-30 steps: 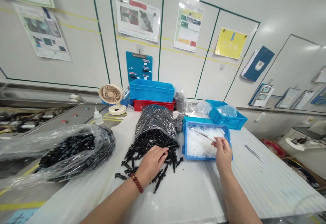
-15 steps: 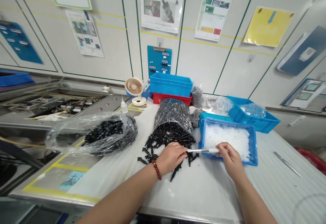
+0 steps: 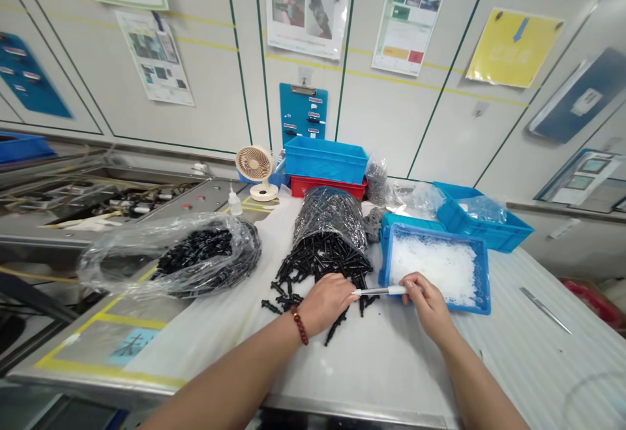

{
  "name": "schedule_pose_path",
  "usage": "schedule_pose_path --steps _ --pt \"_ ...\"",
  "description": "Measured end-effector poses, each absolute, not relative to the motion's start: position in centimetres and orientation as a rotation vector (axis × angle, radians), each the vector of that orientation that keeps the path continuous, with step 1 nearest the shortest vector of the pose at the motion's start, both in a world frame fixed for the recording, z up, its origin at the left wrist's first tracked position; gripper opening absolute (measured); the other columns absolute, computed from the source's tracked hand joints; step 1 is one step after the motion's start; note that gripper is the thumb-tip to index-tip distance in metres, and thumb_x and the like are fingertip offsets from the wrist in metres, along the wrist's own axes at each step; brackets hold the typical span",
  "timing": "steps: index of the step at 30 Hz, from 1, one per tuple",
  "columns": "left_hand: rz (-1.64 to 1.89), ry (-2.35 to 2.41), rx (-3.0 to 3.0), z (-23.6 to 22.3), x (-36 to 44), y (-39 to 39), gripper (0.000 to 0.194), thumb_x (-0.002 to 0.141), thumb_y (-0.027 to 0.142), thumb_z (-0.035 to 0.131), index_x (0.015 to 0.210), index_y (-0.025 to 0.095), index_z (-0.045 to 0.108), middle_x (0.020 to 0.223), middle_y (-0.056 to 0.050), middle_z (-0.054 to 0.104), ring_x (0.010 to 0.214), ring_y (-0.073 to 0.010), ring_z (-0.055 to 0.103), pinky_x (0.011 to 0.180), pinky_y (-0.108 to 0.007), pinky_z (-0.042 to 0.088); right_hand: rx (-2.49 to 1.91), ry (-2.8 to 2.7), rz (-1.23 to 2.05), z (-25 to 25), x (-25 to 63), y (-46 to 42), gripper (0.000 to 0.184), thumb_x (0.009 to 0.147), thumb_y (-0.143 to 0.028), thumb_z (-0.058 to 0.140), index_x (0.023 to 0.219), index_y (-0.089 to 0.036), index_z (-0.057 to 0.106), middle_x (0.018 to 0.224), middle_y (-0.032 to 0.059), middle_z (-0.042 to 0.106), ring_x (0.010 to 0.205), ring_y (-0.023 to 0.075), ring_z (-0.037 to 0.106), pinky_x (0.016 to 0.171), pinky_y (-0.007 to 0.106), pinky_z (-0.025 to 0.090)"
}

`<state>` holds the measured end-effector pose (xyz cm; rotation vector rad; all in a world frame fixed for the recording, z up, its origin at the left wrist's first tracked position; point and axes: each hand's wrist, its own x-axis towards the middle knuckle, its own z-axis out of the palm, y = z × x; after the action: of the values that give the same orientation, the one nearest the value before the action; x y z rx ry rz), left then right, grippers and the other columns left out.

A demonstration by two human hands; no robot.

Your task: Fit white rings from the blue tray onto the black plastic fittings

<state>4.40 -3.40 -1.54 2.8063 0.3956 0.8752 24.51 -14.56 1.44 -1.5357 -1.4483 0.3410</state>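
**Well: slim probe (image 3: 384, 291) pinched crosswise**

Right hand (image 3: 428, 303) closes on the probe's white grip, just over the blue tray (image 3: 484, 280) rim. Long axis lies near level, metal tip pointing left toward the left hand (image 3: 327, 303), which curls over black fittings (image 3: 293, 280); whether it grips one, can't tell. Probe looks light and stiff, best held at the grip.

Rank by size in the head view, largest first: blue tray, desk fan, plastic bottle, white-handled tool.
Blue tray; desk fan; then plastic bottle and white-handled tool, unranked: they look alike and the tool is nearer.
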Motion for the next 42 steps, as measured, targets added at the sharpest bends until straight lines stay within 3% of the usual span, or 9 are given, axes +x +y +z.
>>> schedule_pose_path --steps 10,17,29,36,39,42 --pt "0.929 0.366 2.806 -1.7 4.4 -3.5 0.049 0.096 0.039 0.018 0.072 0.015 0.053 0.066 -0.003 0.055 0.064 -0.0157 0.044 0.063 -0.029 0.037 -1.556 -1.497 0.345 0.6 24.1 -14.4 0.030 0.088 -0.041 0.034 0.073 -0.020 0.050 0.050 -0.0046 0.042 0.046 0.0111 0.039 0.047 0.023 0.031" --pt "0.974 0.323 2.826 -2.0 4.4 -3.6 0.046 0.096 0.038 0.019 0.077 0.015 0.053 0.069 -0.004 0.054 0.067 -0.0169 0.045 0.069 -0.031 0.038 -1.565 -1.624 0.048 0.5 23.2 -14.9 0.028 0.088 -0.037 0.033 0.073 -0.022 0.052 0.058 -0.0010 0.051 0.054 0.0135 0.048 0.054 0.025 0.037" --pt "1.044 0.280 2.938 -0.9 4.3 -5.1 0.033 0.095 0.030 0.028 0.080 0.015 0.053 0.067 -0.003 0.052 0.068 -0.0161 0.047 0.085 -0.036 0.038 -1.460 -1.851 -0.078 -0.2 22.2 -14.9 0.025 0.091 -0.029 0.033 0.079 -0.021 0.053 0.063 0.0003 0.056 0.056 0.0134 0.051 0.054 0.025 0.037" --pt "0.879 0.334 2.997 -1.4 4.8 -4.8 0.018 0.089 0.029 0.047 0.078 0.017 0.054 0.069 -0.001 0.057 0.072 -0.0157 0.052 0.091 -0.038 0.036 -1.373 -1.939 -0.103 0.0 21.6 -14.6 0.025 0.090 -0.028 0.036 0.080 -0.020 0.058 0.060 0.0016 0.056 0.054 0.0141 0.049 0.053 0.026 0.036" --pt "0.895 0.408 2.900 -0.6 4.6 -4.5 0.014 0.085 0.032 0.053 0.091 0.019 0.055 0.081 -0.001 0.061 0.083 -0.0172 0.053 0.096 -0.041 0.033 -1.443 -1.716 -0.017 0.4 22.5 -14.7 0.029 0.090 -0.033 0.036 0.075 -0.021 0.057 0.055 -0.0006 0.052 0.050 0.0131 0.047 0.051 0.026 0.036" --pt "1.032 0.543 2.769 0.0 4.0 -3.9 0.030 0.085 0.032 0.053 0.112 0.019 0.049 0.103 -0.006 0.059 0.099 -0.0207 0.050 0.099 -0.044 0.031 -1.521 -1.339 0.034 1.1 24.1 -15.1 0.031 0.089 -0.040 0.036 0.075 -0.020 0.055 0.049 -0.0033 0.046 0.045 0.0117 0.043 0.047 0.024 0.034"
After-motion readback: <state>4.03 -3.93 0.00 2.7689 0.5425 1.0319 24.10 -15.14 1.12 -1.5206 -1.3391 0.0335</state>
